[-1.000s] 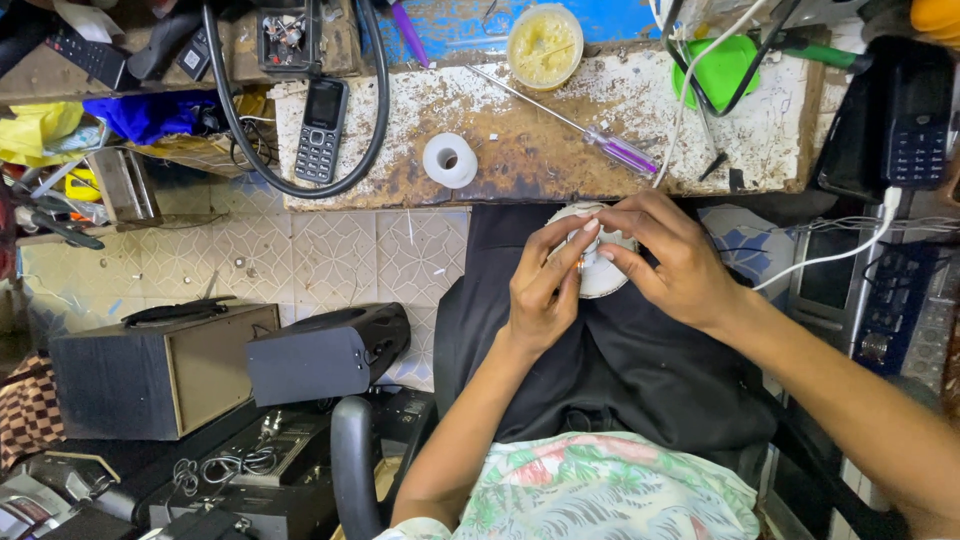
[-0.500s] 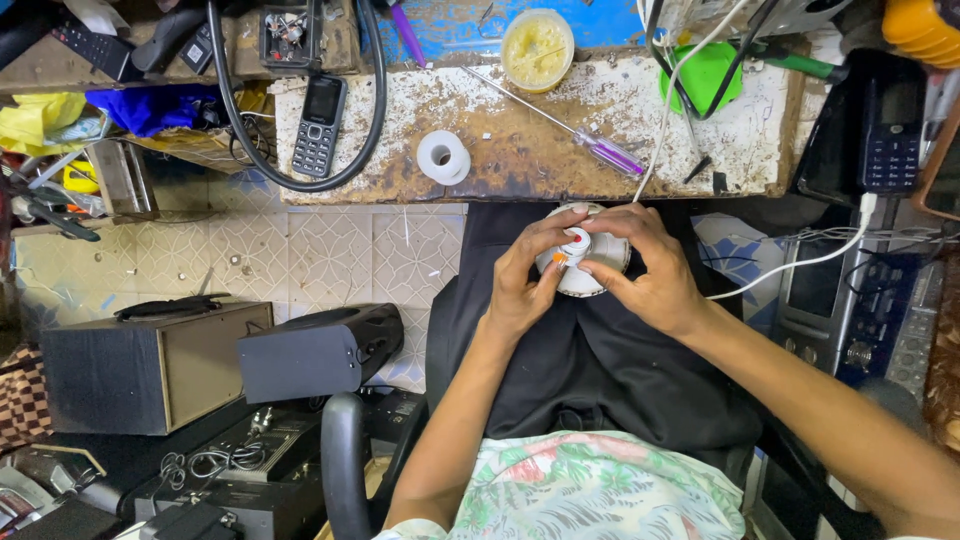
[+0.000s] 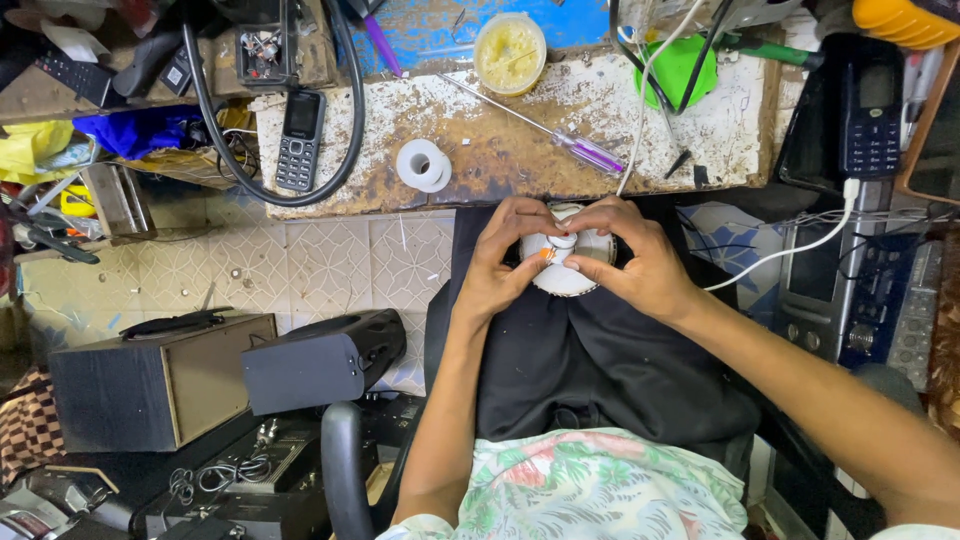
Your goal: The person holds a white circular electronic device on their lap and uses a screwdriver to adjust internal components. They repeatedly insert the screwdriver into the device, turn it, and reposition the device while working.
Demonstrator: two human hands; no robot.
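- Setting: a cluttered repair bench (image 3: 500,150) with a worn, stained top, above a tiled floor (image 3: 330,265); the person sits with a dark cloth (image 3: 600,370) over the lap.
- Nearest: two black speaker boxes (image 3: 320,365) on the floor to the left.
- Middle: left hand (image 3: 505,265) and right hand (image 3: 640,265), both closed around one round white disc (image 3: 570,275) held above the lap, thumbs meeting at its centre.
- Farther, on the bench: one white tape roll (image 3: 422,165), one mobile phone (image 3: 299,140), one purple-handled screwdriver (image 3: 590,152), one yellow tub (image 3: 510,52).
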